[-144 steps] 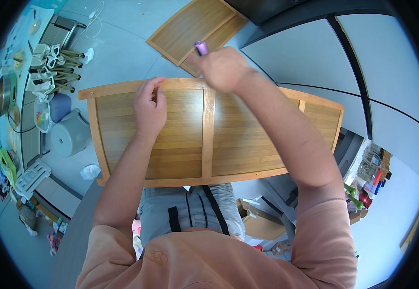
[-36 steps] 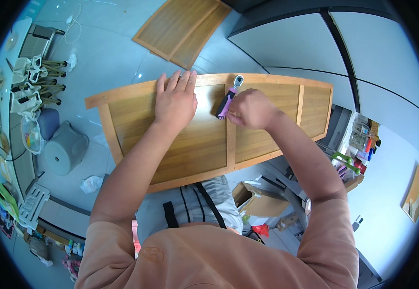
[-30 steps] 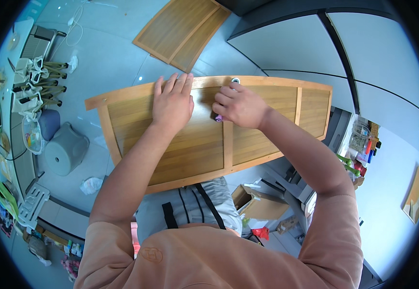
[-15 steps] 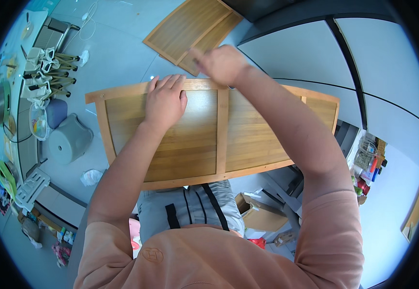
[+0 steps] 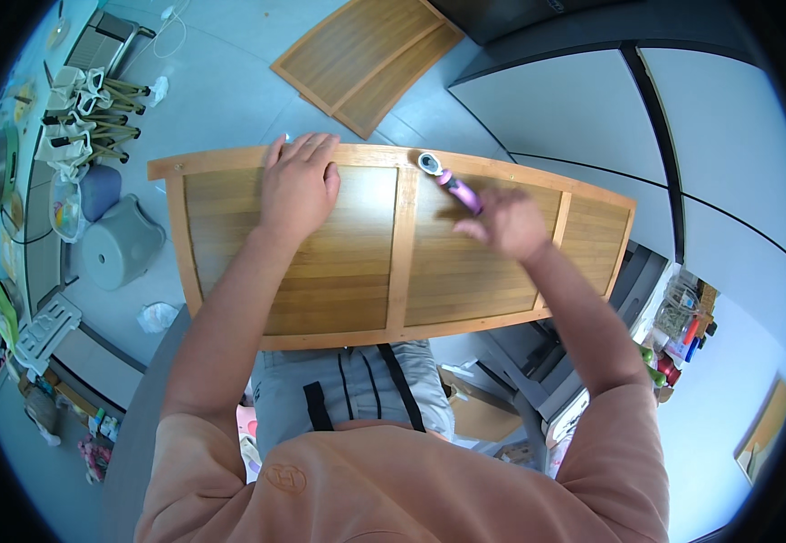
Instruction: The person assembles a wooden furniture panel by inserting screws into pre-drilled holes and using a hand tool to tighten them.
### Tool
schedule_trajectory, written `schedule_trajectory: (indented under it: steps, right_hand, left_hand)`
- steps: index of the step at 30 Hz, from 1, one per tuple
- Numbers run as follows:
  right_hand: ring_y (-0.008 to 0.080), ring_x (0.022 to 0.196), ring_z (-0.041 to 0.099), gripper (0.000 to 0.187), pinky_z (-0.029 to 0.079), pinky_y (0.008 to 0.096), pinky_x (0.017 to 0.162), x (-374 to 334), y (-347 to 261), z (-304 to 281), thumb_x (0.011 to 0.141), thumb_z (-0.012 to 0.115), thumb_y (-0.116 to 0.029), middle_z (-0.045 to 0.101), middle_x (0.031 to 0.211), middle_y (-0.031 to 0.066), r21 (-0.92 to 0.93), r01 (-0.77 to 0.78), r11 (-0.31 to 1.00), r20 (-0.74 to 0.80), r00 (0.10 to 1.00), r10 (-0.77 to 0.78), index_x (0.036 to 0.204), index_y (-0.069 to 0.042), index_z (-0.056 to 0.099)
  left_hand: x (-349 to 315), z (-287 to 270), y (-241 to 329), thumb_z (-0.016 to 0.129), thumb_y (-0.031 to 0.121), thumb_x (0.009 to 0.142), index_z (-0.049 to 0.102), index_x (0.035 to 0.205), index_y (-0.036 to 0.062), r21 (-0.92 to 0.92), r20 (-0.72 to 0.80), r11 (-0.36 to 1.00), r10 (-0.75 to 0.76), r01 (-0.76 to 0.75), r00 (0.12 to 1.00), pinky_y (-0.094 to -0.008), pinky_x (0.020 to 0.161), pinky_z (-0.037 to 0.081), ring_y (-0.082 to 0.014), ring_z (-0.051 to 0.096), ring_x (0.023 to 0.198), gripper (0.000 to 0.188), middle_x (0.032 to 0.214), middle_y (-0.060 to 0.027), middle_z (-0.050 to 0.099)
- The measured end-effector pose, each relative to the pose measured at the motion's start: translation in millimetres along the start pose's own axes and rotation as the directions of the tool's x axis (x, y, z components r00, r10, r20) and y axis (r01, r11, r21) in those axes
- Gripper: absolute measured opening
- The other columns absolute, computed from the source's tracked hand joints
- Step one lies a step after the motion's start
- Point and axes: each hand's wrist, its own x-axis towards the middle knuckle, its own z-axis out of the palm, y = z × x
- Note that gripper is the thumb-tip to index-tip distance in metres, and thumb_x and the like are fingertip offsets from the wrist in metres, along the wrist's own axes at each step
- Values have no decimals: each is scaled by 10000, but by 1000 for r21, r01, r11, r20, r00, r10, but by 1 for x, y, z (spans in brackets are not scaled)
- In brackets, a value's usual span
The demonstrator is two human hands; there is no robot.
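Observation:
A framed wooden panel with light rails and brown boards lies across my lap. My left hand rests over its far rail, fingers close together and hooked at the edge, thumb on the near side. On the right, my blurred right hand has its fingers curled at the handle end of a ratchet wrench, with the thumb sticking out. The wrench has a round silver head with a dark centre and a pink-purple handle. Its head sits at the far rail, beside the middle crosspiece. What lies under the head is hidden.
More wooden panels lie on the floor ahead. White cabinet doors stand at the far right. A grey stool and folded stools are at left. A cardboard box and a shelf of small items are at right.
My right hand has swung toward me and to the right, bringing the wrench into plain view. The left hand keeps its place on the rail, and the view has shifted slightly.

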Motion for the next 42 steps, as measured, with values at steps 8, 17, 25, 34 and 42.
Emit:
schedule_trajectory:
  steps: [8,17,25,34,42]
  right_hand:
    - [229,726,625,122,497,365,717,43,-89,14,771,610,-186,605,727,74,54,271,961,-187,948,-257,710,-81,626]
    - [225,780,657,128,450,375,723,135,-95,-27,805,622,-241,635,780,64,26,150,988,-386,913,-129,858,-125,606]
    - [220,1035,601,245,423,410,922,158,-10,-35,884,581,-295,659,925,49,-234,-68,970,-436,899,-42,1064,-137,635]
    - [248,1036,597,564,414,426,957,62,18,-44,832,580,-595,679,996,89,-356,14,935,-304,944,-130,972,-58,685]
    - [324,615,641,507,496,412,767,18,-54,-1,943,495,-469,645,625,170,-78,-403,912,3,915,404,661,-80,658]
  left_hand:
    - [1,1,-3,605,116,850,595,1217,85,-1,6,1000,23,-23,1000,-458,1064,349,-217,556,1169,368,1224,-74,618]
    - [9,-7,-12,513,-27,814,602,1205,59,-108,61,993,47,-40,997,-430,1048,366,-248,563,1153,410,1221,-99,622]
    - [11,-5,-12,494,-59,809,634,1168,48,-217,46,976,40,-29,998,-399,1020,391,-253,575,1136,400,1203,-102,640]
    - [2,10,-7,534,-20,809,637,1189,69,-135,-6,989,53,-53,999,-393,1063,356,-198,545,1200,403,1221,-67,637]
    - [5,15,2,563,14,800,626,1206,55,-155,-25,983,94,-97,995,-395,1063,353,-189,531,1216,413,1228,-55,633]
